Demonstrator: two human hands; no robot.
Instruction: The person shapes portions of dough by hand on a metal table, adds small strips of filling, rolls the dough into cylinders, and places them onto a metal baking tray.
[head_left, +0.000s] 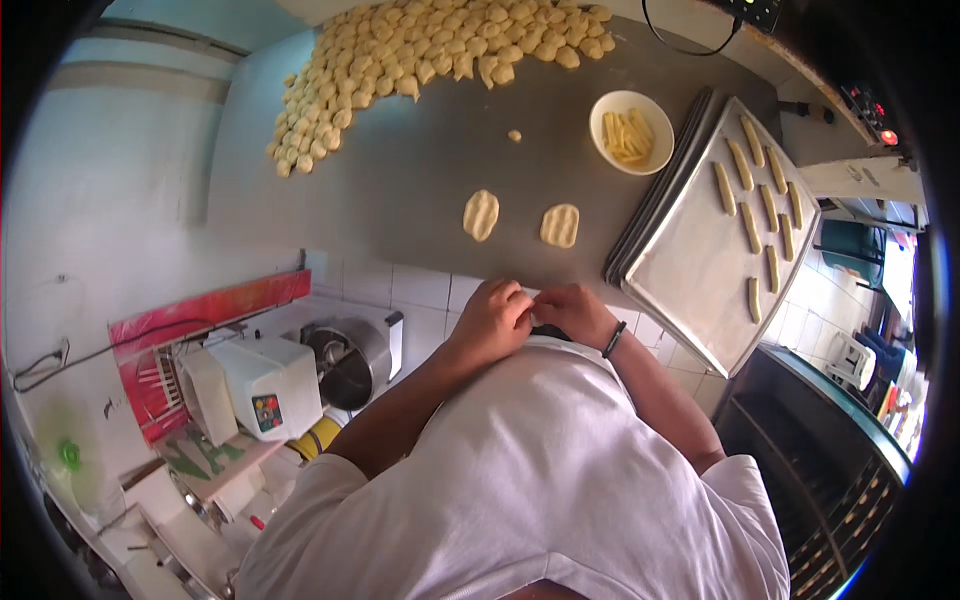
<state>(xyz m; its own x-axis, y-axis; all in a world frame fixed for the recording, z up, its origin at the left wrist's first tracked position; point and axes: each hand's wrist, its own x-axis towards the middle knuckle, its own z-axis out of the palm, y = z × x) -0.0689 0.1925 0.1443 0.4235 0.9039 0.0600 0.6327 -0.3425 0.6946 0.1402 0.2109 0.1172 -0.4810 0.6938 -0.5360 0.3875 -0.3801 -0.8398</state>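
Observation:
My left hand (498, 315) and my right hand (575, 315) meet in front of my white shirt, just beyond the steel table's front edge (520, 273); both have curled fingers round something small and pale that I cannot make out. Beyond them lie two flattened, dimpled dough pieces (480, 214) side by side. A white bowl (658, 150) of pale yellow sticks (625, 135) stands at the table's right, and a small dough bit (514, 135) sits left of it.
Many dough balls (440, 40) cover the back. Stacked trays (680, 275) with dough strips (750, 225) overhang the right. A dark shelved rack (760, 450) stands lower right; a white machine (260, 385), steel bowl (345, 360) and red board (220, 305) are lower left. A cable (690, 48) hangs at top.

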